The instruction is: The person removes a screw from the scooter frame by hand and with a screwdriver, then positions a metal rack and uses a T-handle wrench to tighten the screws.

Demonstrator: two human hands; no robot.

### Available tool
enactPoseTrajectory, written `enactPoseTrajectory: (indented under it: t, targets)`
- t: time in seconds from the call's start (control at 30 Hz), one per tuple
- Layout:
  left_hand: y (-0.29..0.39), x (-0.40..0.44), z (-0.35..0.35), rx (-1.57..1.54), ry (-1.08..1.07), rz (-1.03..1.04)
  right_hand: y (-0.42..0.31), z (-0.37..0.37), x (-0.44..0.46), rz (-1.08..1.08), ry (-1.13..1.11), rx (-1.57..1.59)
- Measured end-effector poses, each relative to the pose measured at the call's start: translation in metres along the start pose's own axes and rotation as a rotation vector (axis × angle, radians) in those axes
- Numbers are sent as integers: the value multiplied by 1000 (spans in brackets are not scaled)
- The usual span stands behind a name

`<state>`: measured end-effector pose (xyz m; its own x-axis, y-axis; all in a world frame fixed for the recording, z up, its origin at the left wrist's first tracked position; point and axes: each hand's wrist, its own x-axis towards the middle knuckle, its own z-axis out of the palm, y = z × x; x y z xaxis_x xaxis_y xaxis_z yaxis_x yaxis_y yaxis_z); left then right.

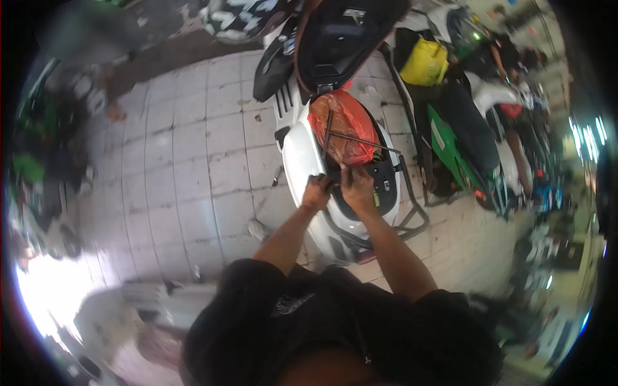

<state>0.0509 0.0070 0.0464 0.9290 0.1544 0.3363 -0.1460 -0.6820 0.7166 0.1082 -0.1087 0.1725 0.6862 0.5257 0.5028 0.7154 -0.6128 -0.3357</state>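
Note:
A white scooter [299, 154] stands before me with its seat [344, 38] tipped up. An orange-red plastic bag [341, 122] fills the space under the seat, and thin dark rods [354, 138] cross over it. My left hand [317, 192] is at the left edge of the black panel [384, 183] behind the bag, its fingers curled. Close beside it, my right hand [357, 183] rests on the same panel with its fingers bent down. Whatever either hand grips is too small or hidden to make out. Around the tail runs a dark grab rail [415, 222].
Another scooter with green panels [450, 148] stands to the right, a yellow bag [425, 62] near it. A helmet [238, 19] lies at the top. Behind on the left is a pale scooter [161, 302]. Tiled floor [187, 161] stretches left; people are at the right.

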Motion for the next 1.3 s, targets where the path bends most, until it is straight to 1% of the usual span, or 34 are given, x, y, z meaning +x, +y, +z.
enactPoseTrajectory:
  t: [0.07,0.1,0.13,0.17,0.2,0.23,0.27,0.3,0.33,0.37,0.4,0.43,0.47,0.5,0.53,0.6,0.63,0.67,0.73,0.8,0.87,0.93,1.0,1.03,1.07,1.1,1.13,1.2,1.23,1.27,1.3]
  targets:
    - [0,3,-8,-146,-28,-82,-14,-4,10,-120,31,-218]
    - [-18,-2,-1,-184,-68,-2,-32,-9,18,-11,34,-146]
    - [-35,-8,5,-223,-102,74,-27,0,10,-33,-14,-407]
    - [-22,0,-36,-461,-184,-92,-27,4,6,5,10,-401]
    - [-25,-2,-58,-474,-38,-8,-27,11,5,44,42,-391]
    - [-39,-11,-73,-443,-28,-51,-28,19,2,193,95,-330]
    - [-55,-20,-89,-411,-19,-90,-32,17,5,139,88,-358]
    - [-85,-37,-97,-402,5,-47,-40,18,11,212,125,-292]
    - [-109,-58,-110,-386,-58,-222,-47,19,15,281,162,-226]
    - [-140,-79,-124,-267,-75,-155,-57,19,19,348,147,-176]
    - [-175,-107,-136,-143,-210,-248,-71,20,22,575,123,-151]
    - [-204,-132,-149,-11,-334,-333,-71,25,17,534,122,-169]
    - [-223,-155,-166,31,-390,-402,-68,24,7,493,119,-184]
    - [-240,-174,-186,77,-445,-471,-59,28,-6,534,69,-223]
    - [-247,-186,-206,118,-532,-595,-61,24,-10,448,65,-283]
    - [-274,-213,-230,155,-548,-553,-76,13,-4,718,17,-94]
    - [-285,-221,-239,125,-563,-490,-74,15,-11,691,33,-76]
    - [-284,-215,-247,92,-575,-429,-74,18,-13,702,45,-78]
    - [-278,-196,-247,98,-570,-443,-73,20,-16,598,18,-39]
    - [-272,-159,-240,127,-583,-368,-71,22,-19,641,35,-82]
    - [-242,-104,-230,103,-500,-255,-68,18,-15,752,-7,-24]
    - [-226,-58,-212,80,-477,11,-56,29,-25,768,-25,-46]
    - [-170,-2,-209,66,-532,-112,-49,36,-19,417,158,-290]
    - [-146,21,-205,47,-537,-50,-50,36,-12,415,148,-281]
    - [-125,38,-203,28,-545,8,-54,37,-7,534,187,-210]
    - [-105,51,-198,-20,-576,18,-60,37,-3,654,224,-138]
    - [-85,63,-194,-69,-603,28,-65,34,-1,654,211,-127]
    - [-43,81,-185,-220,-673,10,-69,29,7,598,318,-88]
    - [-24,86,-179,-247,-699,25,-71,29,9,664,257,-96]
    - [-8,90,-168,-278,-724,42,-71,27,10,654,249,-92]
    - [0,91,-150,-313,-652,114,-71,26,9,675,236,-45]
